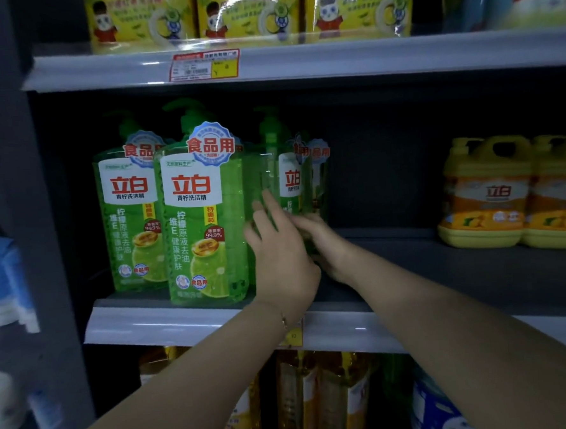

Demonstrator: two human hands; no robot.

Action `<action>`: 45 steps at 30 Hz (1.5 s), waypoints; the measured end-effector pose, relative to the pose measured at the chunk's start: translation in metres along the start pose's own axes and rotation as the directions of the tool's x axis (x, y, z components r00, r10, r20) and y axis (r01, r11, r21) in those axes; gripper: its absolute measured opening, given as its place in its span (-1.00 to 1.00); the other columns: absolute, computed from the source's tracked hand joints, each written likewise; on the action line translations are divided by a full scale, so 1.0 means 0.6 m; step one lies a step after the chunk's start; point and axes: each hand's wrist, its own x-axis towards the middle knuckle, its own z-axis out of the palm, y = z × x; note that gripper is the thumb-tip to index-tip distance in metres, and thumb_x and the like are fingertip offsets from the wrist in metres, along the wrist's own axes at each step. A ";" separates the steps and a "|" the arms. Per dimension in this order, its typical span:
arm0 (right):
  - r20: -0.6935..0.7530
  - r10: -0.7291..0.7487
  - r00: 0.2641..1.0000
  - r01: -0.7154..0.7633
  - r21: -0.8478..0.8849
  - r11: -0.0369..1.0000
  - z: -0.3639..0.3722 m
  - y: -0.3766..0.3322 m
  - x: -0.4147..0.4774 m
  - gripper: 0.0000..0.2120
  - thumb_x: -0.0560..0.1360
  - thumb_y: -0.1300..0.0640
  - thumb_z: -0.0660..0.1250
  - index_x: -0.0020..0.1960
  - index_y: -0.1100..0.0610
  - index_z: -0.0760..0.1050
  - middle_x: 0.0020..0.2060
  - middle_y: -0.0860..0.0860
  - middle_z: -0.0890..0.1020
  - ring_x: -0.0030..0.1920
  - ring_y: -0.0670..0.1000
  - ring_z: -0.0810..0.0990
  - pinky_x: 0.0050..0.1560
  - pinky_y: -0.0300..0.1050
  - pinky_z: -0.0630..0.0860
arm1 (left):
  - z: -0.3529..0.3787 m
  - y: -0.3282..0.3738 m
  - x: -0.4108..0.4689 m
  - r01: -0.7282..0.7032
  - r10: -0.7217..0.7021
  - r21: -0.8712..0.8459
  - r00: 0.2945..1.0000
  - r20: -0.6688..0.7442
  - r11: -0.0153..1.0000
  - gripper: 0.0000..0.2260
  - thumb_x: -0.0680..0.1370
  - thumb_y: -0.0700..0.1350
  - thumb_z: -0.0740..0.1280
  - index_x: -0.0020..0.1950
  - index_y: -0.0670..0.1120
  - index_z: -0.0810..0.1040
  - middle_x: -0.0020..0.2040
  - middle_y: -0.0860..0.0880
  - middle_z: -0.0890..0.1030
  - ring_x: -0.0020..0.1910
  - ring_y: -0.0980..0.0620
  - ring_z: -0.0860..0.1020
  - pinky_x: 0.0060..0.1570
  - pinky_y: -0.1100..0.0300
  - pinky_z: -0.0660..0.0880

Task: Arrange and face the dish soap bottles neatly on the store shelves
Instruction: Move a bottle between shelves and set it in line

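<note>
On the middle shelf [195,322], start from the left: the far-left green bottle [131,220] and the front green bottle [204,225] beside it already stand upright with their labels square to you, the second one sitting right at the shelf lip. Use them as your reference line.

Next comes your left hand [277,251]. Its fingers [271,205] are spread and laid flat against the side of the turned bottle [289,180], which stands further back and shows only part of its label, angled away. Keep that flat palm as a guide rather than a push, so the tall bottle doesn't tip into its neighbour.

Your right hand [319,242] reaches in low around the base of the same bottle. Whether its fingers are curled round the bottle or just resting against it I cannot tell, since the left hand hides them. It looks best to grip low, where the weight is, twist the bottle until the label faces out, then slide it forward level with the front one.

To the right, the shelf is bare up to the yellow jugs [505,194], well apart. You have room there, so judge the spacing before letting go.
</note>
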 end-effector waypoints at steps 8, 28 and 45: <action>-0.231 -0.072 0.970 0.086 0.050 0.995 -0.006 0.013 -0.022 -0.51 0.32 -0.02 0.53 0.18 0.10 0.51 0.00 0.00 0.67 -0.02 -0.05 0.65 -0.04 -0.19 0.56 | 0.012 -0.018 -0.001 -0.021 0.016 -0.290 1.000 -0.018 0.957 -0.04 0.44 -0.36 0.37 0.53 -0.18 -0.32 0.57 -0.15 -0.19 0.55 -0.11 -0.12 0.52 0.10 -0.04; 0.038 0.002 0.999 0.024 -0.674 0.739 -0.063 -0.023 -0.076 -0.40 0.51 0.14 0.36 0.49 -0.02 0.22 0.07 -0.02 0.52 -0.03 -0.10 0.44 -0.14 -0.34 0.37 | 0.024 0.002 0.019 0.012 -0.009 0.050 0.998 -0.064 0.999 -0.28 0.39 -0.22 0.46 0.44 -0.24 0.16 0.38 -0.21 0.24 0.33 -0.21 0.31 0.22 0.00 0.41; 0.154 -0.595 0.789 0.287 -0.948 0.136 -0.058 0.015 -0.263 -0.86 0.49 0.17 0.26 0.03 0.17 0.50 -0.08 0.08 0.49 -0.04 0.08 0.47 -0.18 -0.09 0.36 | -0.045 -0.036 -0.099 -0.577 0.580 0.147 0.814 0.028 0.804 -0.77 0.42 -0.16 0.40 0.04 -0.12 0.51 -0.13 -0.09 0.57 -0.20 -0.16 0.57 -0.39 0.11 0.47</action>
